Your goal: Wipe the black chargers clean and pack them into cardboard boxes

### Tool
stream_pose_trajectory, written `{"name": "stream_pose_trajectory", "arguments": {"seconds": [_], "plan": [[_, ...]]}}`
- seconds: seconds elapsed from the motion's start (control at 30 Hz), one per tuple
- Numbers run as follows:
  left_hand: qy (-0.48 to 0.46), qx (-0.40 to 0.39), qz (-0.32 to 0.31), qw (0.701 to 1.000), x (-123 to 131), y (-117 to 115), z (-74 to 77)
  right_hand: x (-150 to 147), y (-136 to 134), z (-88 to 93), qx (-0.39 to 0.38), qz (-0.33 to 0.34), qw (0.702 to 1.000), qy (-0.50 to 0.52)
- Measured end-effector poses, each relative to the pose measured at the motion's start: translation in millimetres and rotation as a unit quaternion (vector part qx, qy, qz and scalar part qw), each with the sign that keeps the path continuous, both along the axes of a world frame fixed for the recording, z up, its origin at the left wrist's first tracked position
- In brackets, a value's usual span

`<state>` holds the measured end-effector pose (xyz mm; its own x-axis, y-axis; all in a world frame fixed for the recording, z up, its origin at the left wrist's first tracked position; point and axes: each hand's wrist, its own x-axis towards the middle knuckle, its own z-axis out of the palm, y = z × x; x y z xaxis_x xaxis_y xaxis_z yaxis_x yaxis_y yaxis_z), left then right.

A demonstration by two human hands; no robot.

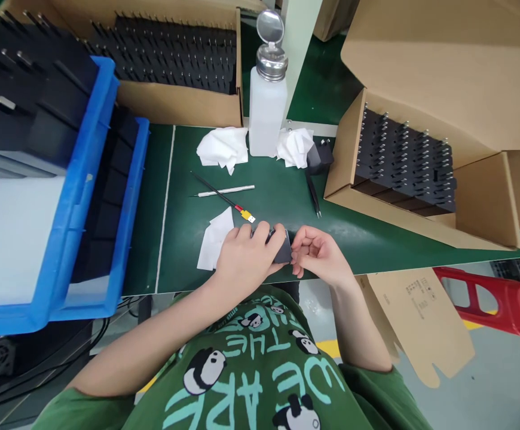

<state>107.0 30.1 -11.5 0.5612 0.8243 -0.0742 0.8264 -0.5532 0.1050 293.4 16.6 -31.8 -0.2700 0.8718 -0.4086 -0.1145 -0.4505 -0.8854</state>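
Note:
My left hand (246,254) is wrapped round a small black plug adapter (282,251) at the near edge of the green table (269,206). My right hand (318,254) is curled beside it, its fingertips pinching at the adapter's right side. Most of the adapter is hidden by my fingers. A white slip of paper (213,239) lies just left of my left hand. A cable end with a red and yellow tip (245,214) lies right behind my hands.
A white dispenser bottle (266,104) stands at the back between two crumpled wipes (224,148). A loose black adapter (319,158), tweezers (314,194) and a white stick (226,190) lie mid-table. Cardboard boxes of adapters (403,164) sit right and behind. Blue bins (103,197) stand left.

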Motion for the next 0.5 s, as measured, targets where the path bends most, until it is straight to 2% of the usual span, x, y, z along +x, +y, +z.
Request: {"name": "stream_pose_trajectory", "arguments": {"seconds": [0.5], "plan": [[-0.005, 0.005, -0.001, 1.000, -0.9, -0.6, -3.1, 7.6, 4.7, -3.0, 0.012, 0.035, 0.999, -0.006]]}}
